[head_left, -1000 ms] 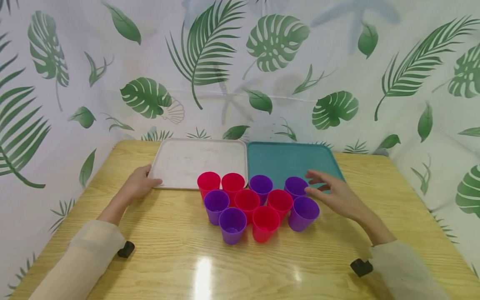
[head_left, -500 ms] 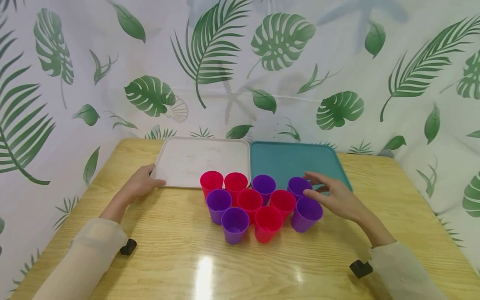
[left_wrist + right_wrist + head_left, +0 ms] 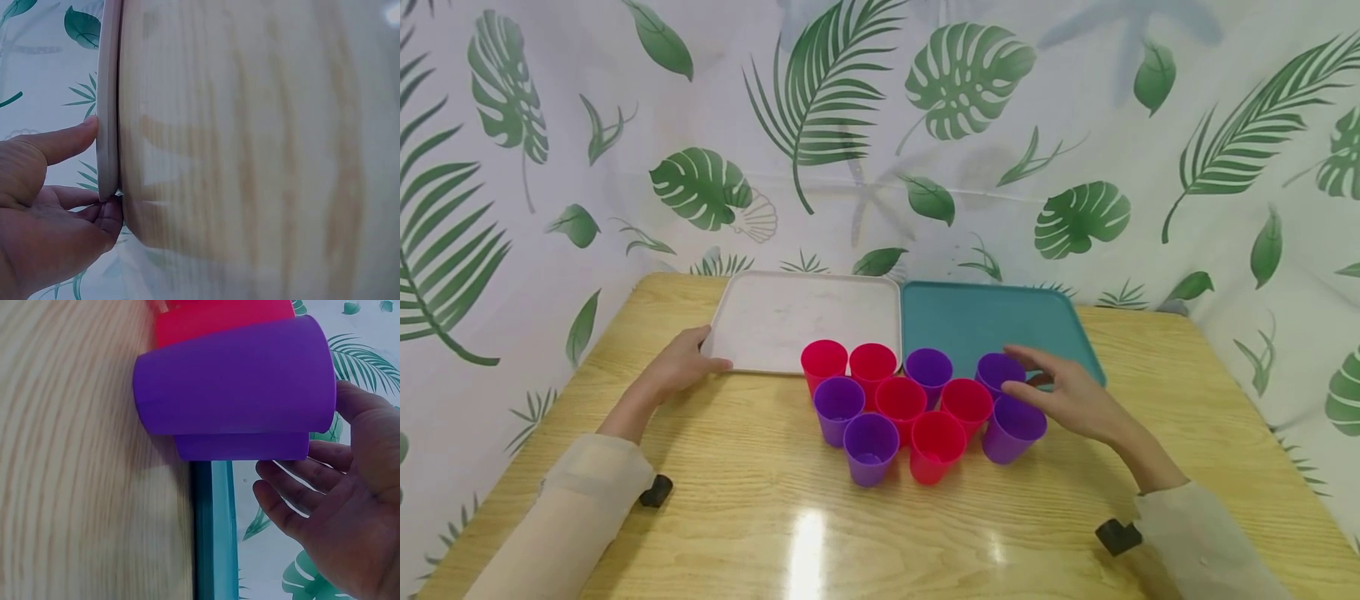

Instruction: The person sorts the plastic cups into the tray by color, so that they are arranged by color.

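Several red and purple cups stand upright in a tight cluster in front of a white tray (image 3: 775, 321) and a teal tray (image 3: 992, 321). My left hand (image 3: 688, 367) holds the white tray's near left corner; in the left wrist view its thumb (image 3: 62, 140) lies on the rim (image 3: 109, 125) and a finger (image 3: 109, 215) curls under it. My right hand (image 3: 1030, 383) hovers with fingers spread over the two rightmost purple cups, the far one (image 3: 1000, 368) and the near one (image 3: 1013, 429). In the right wrist view my right hand (image 3: 312, 481) sits beside the near purple cup (image 3: 237, 381) and the far cup (image 3: 244, 447), gripping neither.
The wooden table (image 3: 760, 517) has bare room in front of the cups and at both sides. A leaf-print curtain (image 3: 880, 150) closes off the back and sides. Both trays lie side by side against the far edge.
My right hand has crept slightly left and lower toward the two purple cups. The left hand has stayed on the white tray's corner.
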`<state>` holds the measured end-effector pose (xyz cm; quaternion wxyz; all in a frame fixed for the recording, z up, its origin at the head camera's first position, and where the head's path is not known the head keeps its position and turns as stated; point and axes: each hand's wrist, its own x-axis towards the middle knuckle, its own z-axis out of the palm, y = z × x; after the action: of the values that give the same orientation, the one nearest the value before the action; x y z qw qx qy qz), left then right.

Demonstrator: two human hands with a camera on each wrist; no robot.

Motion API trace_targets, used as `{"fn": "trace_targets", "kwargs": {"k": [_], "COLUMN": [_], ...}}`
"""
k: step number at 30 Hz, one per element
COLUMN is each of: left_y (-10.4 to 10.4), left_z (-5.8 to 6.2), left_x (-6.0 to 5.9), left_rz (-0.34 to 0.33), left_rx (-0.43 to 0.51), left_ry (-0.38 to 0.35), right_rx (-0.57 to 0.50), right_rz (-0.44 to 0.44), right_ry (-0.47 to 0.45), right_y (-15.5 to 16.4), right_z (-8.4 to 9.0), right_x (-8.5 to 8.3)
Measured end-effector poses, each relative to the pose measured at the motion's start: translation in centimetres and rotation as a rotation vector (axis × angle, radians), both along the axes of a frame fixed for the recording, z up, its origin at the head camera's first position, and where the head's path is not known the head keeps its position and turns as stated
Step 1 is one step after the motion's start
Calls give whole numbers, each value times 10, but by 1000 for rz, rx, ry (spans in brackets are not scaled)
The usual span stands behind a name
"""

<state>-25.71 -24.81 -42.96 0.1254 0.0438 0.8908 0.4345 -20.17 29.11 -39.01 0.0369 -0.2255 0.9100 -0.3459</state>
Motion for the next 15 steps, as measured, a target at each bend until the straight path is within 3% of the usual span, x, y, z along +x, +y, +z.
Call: {"fn": "trace_targets", "kwargs": {"k": [15], "left_y": [-2], "left_z": [-1], "left_x": [0], "left_rz": [-27], "left_rx": [13], "left_ry": [8], "right_rx": [26], "right_rz": [51], "right_ry": [2], "right_y": [-11], "right_z": [8], "right_x": [-7]}}
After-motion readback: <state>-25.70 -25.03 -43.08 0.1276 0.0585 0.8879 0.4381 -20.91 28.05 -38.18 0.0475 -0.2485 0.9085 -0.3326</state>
